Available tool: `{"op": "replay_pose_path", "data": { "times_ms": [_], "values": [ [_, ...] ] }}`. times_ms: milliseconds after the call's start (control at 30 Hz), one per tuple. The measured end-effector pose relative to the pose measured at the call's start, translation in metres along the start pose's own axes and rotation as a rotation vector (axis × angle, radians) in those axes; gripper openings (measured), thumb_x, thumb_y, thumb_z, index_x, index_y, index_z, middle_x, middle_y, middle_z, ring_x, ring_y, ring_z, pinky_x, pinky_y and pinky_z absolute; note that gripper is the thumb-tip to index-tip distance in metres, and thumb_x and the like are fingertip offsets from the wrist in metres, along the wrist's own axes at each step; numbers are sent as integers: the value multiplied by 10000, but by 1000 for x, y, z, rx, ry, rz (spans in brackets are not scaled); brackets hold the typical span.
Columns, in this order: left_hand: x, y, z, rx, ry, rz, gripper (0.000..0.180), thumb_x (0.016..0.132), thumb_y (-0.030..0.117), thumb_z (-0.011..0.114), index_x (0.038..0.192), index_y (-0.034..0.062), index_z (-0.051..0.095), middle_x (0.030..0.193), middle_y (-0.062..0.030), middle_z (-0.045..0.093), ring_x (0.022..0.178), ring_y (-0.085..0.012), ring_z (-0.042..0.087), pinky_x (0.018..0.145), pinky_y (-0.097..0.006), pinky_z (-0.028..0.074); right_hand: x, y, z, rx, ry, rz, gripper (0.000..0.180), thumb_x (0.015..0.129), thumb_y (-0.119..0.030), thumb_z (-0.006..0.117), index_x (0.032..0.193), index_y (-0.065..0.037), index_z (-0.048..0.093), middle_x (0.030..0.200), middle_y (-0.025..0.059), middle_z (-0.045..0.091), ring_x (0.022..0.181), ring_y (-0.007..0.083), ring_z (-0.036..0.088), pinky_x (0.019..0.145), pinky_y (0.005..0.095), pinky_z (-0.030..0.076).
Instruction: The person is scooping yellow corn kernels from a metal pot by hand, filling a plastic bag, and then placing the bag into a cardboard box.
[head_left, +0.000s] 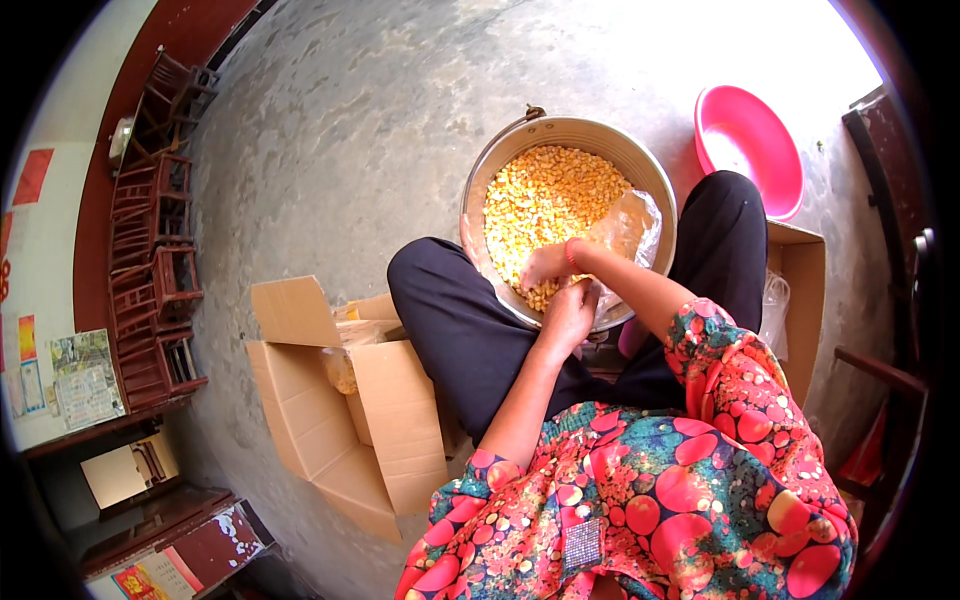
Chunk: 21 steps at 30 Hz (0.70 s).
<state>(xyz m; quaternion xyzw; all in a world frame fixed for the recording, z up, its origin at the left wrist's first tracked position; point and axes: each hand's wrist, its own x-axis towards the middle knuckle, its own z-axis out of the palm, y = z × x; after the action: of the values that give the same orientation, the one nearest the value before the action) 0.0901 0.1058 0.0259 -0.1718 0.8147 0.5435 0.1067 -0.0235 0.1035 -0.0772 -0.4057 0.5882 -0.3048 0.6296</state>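
A metal bucket [470, 205] stands between my knees, holding a mass of yellow corn kernels [550, 190]. My right hand [546, 264], with a red band at its wrist, reaches across into the bucket. Its fingers curl down among the kernels at the near left side. Just below it, my left hand [570, 312] is closed by the bucket's near rim, gripping the edge of a clear plastic bag [632, 228]. The bag lies inside the bucket at the right, partly hidden behind my right forearm. Some kernels show between the two hands.
An open cardboard box [405, 425] with plastic-wrapped contents stands left of my leg. Another cardboard box [803, 290] is at my right, holding clear plastic. Beyond my right knee sits a pink basin [750, 145]. Stacked wooden chairs [150, 270] line the left wall.
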Motion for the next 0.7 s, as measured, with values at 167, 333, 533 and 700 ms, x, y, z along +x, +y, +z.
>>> {"op": "replay_pose_path", "data": {
  "times_ms": [167, 333, 533, 700],
  "values": [
    [4, -23, 5, -193, 68, -11, 189, 840, 150, 445, 857, 21, 583, 579, -24, 503, 539, -84, 461, 517, -226, 382, -50, -51, -22, 675, 209, 15, 182, 807, -215, 467, 840, -52, 541, 738, 56, 561, 620, 154, 572, 532, 283, 507],
    [11, -23, -3, -595, 253, -83, 229, 871, 190, 417, 828, 29, 574, 602, 16, 489, 456, -55, 396, 433, -195, 327, -96, -87, -45, 759, 285, -221, 112, 812, -156, 450, 816, -67, 518, 768, 37, 550, 628, 129, 563, 533, 245, 499],
    [7, -15, -16, -957, 368, -179, 238, 880, 247, 400, 912, 49, 529, 578, 28, 446, 393, -9, 291, 350, -159, 212, -143, -93, -35, 316, 234, -302, 197, 833, -171, 419, 825, -25, 551, 766, 28, 564, 737, 109, 550, 692, 251, 433],
    [8, -13, -15, -875, 264, -194, 241, 882, 249, 390, 927, 57, 529, 577, 20, 461, 387, -17, 284, 351, -166, 198, -138, -64, -10, -330, 362, -194, 160, 753, -168, 509, 798, -53, 610, 715, 75, 602, 695, 164, 568, 666, 286, 432]
  ]
}}
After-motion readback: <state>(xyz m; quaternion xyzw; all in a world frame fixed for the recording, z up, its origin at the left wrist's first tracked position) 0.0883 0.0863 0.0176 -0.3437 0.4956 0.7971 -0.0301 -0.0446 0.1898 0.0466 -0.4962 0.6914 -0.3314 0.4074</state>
